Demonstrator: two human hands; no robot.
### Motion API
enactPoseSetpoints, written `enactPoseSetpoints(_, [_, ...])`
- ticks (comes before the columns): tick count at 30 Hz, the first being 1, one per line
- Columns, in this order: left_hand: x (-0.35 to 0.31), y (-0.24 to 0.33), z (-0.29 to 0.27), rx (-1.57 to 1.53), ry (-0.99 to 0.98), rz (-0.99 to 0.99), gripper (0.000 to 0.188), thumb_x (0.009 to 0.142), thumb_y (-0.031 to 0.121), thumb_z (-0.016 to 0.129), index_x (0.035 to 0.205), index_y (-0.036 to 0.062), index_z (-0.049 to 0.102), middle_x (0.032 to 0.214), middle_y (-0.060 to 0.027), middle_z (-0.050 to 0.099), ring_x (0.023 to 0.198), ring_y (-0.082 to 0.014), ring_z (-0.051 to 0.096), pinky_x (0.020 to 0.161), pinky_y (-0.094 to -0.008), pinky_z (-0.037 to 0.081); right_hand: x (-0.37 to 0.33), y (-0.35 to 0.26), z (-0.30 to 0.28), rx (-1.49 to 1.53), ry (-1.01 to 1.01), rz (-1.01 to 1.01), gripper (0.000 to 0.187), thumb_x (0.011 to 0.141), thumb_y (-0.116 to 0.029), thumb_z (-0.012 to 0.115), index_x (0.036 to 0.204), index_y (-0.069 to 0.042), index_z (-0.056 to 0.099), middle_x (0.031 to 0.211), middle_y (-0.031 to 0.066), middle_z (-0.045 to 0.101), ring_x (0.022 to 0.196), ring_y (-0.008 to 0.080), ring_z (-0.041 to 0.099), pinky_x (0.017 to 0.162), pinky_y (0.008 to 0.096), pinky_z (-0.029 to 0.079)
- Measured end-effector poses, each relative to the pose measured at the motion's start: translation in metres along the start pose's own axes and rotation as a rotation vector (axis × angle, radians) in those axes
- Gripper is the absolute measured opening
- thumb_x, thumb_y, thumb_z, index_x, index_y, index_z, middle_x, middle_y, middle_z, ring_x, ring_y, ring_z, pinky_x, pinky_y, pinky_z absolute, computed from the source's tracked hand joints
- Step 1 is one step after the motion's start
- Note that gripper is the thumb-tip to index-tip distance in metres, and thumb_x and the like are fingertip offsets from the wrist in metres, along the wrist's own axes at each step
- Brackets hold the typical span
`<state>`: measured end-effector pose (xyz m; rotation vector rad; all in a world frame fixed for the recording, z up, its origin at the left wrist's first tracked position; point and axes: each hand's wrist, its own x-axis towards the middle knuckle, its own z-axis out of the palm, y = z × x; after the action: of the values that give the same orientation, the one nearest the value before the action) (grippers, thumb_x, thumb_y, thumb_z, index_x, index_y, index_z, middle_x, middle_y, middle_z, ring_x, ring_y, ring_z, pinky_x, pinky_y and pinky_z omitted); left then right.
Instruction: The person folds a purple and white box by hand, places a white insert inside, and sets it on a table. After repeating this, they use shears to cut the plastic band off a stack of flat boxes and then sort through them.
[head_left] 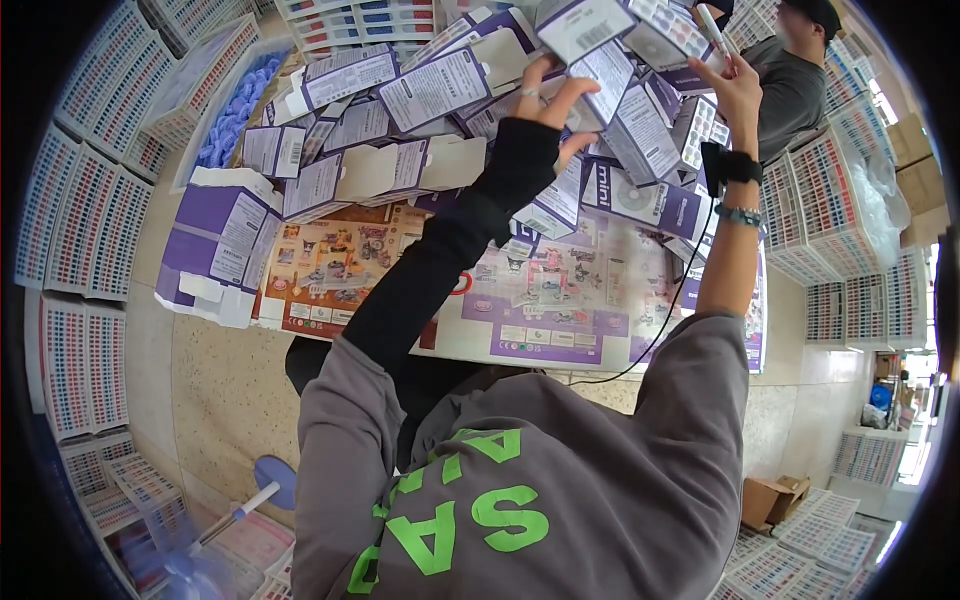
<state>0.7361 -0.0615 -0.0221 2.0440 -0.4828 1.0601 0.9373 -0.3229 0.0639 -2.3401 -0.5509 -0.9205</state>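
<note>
My left hand [556,108], in a black sleeve, is at the far middle of the table with its fingers and thumb bent round a white-and-purple carton [604,78]. Farther right, my right hand [735,88] is raised and pinches a slim white pen-shaped stick [713,28]. A purple box with round windows [672,35] lies just left of that stick. Around both hands is a heap of similar cartons [435,90], some with their end flaps standing out. One larger purple-and-white carton [645,200] lies below the hands.
A torn purple carton [225,240] sits at the table's left corner. Printed sheets [550,290] cover the near tabletop. A thin black cable [672,318] trails from my right wrist. Stacked trays [95,210] surround the table, and a co-worker [795,75] is at the far right.
</note>
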Motion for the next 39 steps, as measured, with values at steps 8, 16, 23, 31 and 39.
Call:
enactPoseSetpoints(8, [-0.002, -0.047, 0.049, 0.402, 0.005, -0.046, 0.056, 0.077, 0.013, 0.073, 0.129, 0.0250, 0.056, 0.126, -0.0205, 0.047, 0.107, -0.0401, 0.051, 0.086, -0.0441, 0.049, 0.043, -0.007, 0.058, -0.172, -0.053, 0.051, 0.056, 0.072, -0.044, 0.081, 0.104, 0.000, 0.065, 0.076, -0.0003, 0.063, 0.067, 0.0062, 0.055, 0.062, 0.0249, 0.044])
enactPoseSetpoints(16, [-0.038, -0.026, 0.012, 0.315, -0.369, -0.090, 0.049, 0.085, 0.012, 0.063, 0.132, 0.0242, 0.055, 0.120, -0.0174, 0.058, 0.107, -0.0386, 0.054, 0.096, -0.0442, 0.042, 0.018, 0.003, 0.064, 0.197, -0.076, -0.021, 0.049, 0.079, -0.035, 0.077, 0.114, -0.004, 0.063, 0.081, 0.0075, 0.066, 0.069, 0.0125, 0.058, 0.064, 0.0281, 0.047])
enactPoseSetpoints(23, [-0.095, 0.005, -0.105, 0.245, -0.234, -0.331, 0.028, 0.081, 0.012, 0.068, 0.109, 0.0159, 0.068, 0.113, -0.0134, 0.059, 0.104, -0.0320, 0.055, 0.089, -0.0400, 0.045, -0.178, -0.110, -0.056, 0.227, -0.414, 0.162, 0.032, 0.076, -0.013, 0.080, 0.102, -0.003, 0.065, 0.067, -0.0040, 0.049, 0.058, 0.0037, 0.039, 0.053, 0.0212, 0.029])
enactPoseSetpoints(31, [-0.239, -0.011, -0.116, 0.208, -0.115, -0.599, 0.050, 0.081, 0.016, 0.067, 0.126, 0.0020, 0.049, 0.101, -0.0197, 0.058, 0.092, -0.0370, 0.056, 0.080, -0.0445, 0.046, -0.287, -0.206, 0.004, 0.513, -0.445, 0.101, 0.054, 0.075, -0.005, 0.076, 0.126, -0.015, 0.063, 0.080, 0.0036, 0.054, 0.069, 0.0142, 0.045, 0.060, 0.0272, 0.037])
enactPoseSetpoints(39, [-0.170, 0.029, -0.069, -0.423, -0.375, -1.010, 0.070, 0.084, 0.004, 0.061, 0.147, 0.0054, 0.031, 0.136, -0.0218, 0.047, 0.117, -0.0284, 0.052, 0.088, -0.0351, 0.047, -0.240, -0.200, 0.013, 0.136, -0.248, -0.170, 0.055, 0.080, 0.006, 0.062, 0.126, -0.023, 0.064, 0.069, 0.0059, 0.047, 0.064, 0.0182, 0.044, 0.062, 0.0304, 0.040])
